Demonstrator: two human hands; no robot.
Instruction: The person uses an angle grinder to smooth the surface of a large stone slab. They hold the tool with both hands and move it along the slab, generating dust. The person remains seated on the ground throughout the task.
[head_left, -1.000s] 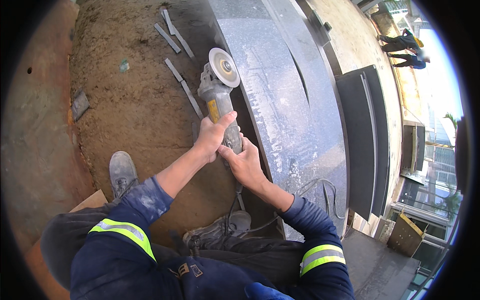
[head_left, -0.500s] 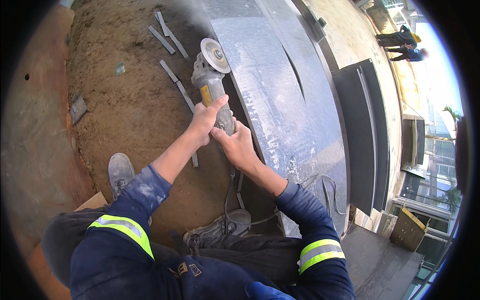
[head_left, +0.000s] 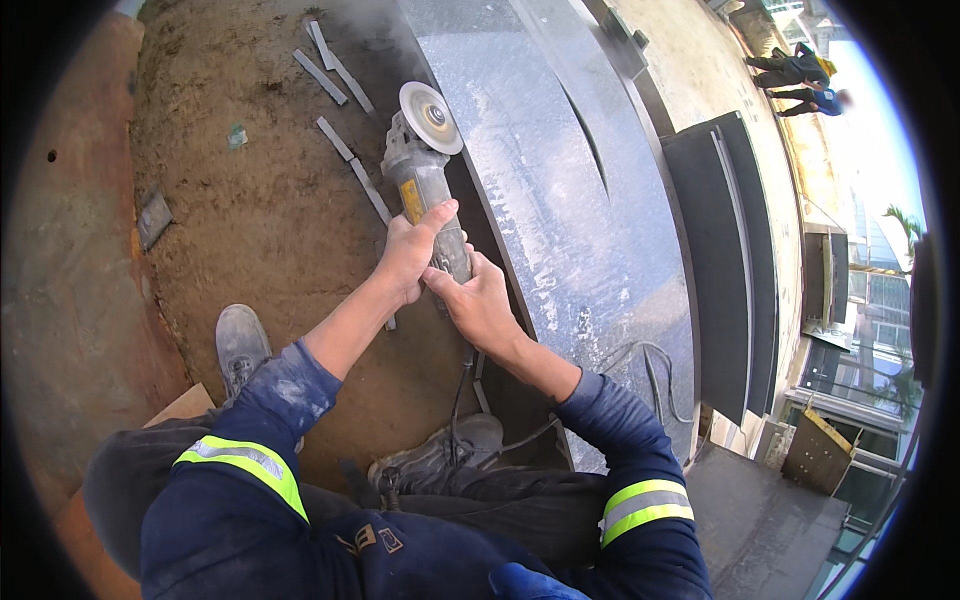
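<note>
Both my hands grip a dusty angle grinder (head_left: 420,180) with a yellow label on its body. My left hand (head_left: 412,250) wraps the middle of the body, its thumb along the top. My right hand (head_left: 478,300) closes around the rear end, where the power cord (head_left: 461,400) leaves. The round cutting disc (head_left: 431,117) points away from me, right at the left edge of a grey stone slab (head_left: 560,230). Whether the disc touches the edge I cannot tell. Pale dust hangs beyond the disc.
Narrow cut strips (head_left: 355,170) lie on the dirt ground (head_left: 260,200) left of the slab. More dark slabs (head_left: 715,270) stand to the right. The cord loops across the slab's near end. Two people (head_left: 800,85) stand far off at upper right. A rusty sheet (head_left: 80,250) borders the left.
The grinder and both hands have shifted very slightly toward me. The dust beyond the disc has changed shape.
</note>
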